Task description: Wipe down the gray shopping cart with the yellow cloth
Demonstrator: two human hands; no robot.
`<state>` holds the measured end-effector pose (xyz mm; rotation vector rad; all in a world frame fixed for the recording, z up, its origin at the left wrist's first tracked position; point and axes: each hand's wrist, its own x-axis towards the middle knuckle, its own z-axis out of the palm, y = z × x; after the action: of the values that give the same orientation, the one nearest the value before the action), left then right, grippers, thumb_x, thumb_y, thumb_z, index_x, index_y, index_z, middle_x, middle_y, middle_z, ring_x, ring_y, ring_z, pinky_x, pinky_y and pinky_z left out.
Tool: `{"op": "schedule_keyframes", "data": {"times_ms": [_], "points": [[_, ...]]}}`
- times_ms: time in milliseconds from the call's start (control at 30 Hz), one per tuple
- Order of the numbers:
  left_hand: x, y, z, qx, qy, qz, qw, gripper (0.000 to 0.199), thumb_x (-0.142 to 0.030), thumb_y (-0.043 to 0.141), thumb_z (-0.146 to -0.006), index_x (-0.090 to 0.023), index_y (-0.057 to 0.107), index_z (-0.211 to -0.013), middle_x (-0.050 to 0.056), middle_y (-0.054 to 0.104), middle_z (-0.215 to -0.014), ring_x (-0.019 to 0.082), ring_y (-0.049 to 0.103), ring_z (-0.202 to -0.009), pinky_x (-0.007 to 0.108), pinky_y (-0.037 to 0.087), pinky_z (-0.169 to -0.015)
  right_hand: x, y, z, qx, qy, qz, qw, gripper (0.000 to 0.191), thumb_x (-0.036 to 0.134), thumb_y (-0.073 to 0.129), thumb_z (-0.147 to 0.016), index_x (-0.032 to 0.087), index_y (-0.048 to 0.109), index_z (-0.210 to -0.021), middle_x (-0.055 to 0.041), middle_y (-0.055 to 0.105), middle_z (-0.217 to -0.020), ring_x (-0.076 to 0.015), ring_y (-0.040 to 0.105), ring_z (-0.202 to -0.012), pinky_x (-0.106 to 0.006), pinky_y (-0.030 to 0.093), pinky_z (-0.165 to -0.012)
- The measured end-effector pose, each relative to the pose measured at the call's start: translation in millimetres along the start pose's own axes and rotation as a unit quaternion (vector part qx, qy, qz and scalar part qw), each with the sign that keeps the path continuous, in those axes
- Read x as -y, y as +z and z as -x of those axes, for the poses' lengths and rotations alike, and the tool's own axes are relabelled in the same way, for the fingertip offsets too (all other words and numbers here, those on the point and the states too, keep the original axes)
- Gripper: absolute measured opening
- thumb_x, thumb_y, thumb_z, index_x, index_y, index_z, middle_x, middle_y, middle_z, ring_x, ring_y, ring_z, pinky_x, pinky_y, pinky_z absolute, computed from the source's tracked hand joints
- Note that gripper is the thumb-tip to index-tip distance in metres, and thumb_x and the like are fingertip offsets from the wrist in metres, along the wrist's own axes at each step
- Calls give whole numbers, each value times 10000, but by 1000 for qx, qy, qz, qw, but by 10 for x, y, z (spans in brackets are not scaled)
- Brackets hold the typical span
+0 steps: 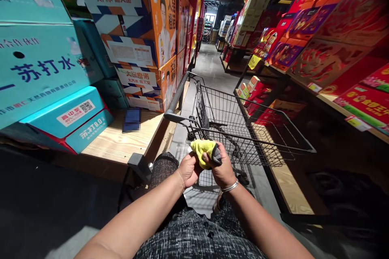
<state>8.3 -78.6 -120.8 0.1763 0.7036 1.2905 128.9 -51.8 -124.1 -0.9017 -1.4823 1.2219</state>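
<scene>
The left hand (189,170) closes its fingers on the lower edge of a bunched yellow cloth (200,148), which lies between the two hands. The right hand (224,168), a silvery bracelet (230,186) at its wrist, grips the dark grey-edged end, thumb pressed against the yellow side. A wire shopping cart (252,149) stands ahead of both hands, reaching off to the right hand's side. Left of the left hand, a wooden shelf (111,141) carries a dark phone (132,119); orange-and-white cartons (142,83) rise behind the phone, and a turquoise box (71,119) sits farther left. Well to the right of the right hand, red boxes (361,103) fill another shelf (326,99).
</scene>
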Motion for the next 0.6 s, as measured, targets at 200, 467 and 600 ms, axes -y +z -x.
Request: {"op": "schedule_keyframes", "data": {"times_ms": [200,467,600], "points": [[-21,-35,128,-119,121,-38,985,503,-267,744,-898,-241,559,-1364,61,737,-1175,182,723,-1077,328,574,-985,-76,8,55,-106,-259,307,910,377,275,752,-847,345,706,-1215,-78,622,-1259,-297,548,-1249,-543,464,-1103],[-58,-34,186,-19,84,39,996,701,-493,891,-755,-247,646,-1364,85,692,-1370,263,624,-1314,349,488,-1136,-176,79,46,89,-69,73,991,368,526,682,-913,260,692,-1167,-59,709,-1075,-221,683,-979,-377,565,-897],[-44,-30,160,-4,125,23,992,703,-358,995,-618,-226,679,-1232,59,752,-1199,222,706,-1138,332,514,-1070,-201,108,28,-28,45,-11,999,442,562,724,-856,264,635,-1170,-67,679,-1174,-235,658,-1087,-432,528,-1023]]}}
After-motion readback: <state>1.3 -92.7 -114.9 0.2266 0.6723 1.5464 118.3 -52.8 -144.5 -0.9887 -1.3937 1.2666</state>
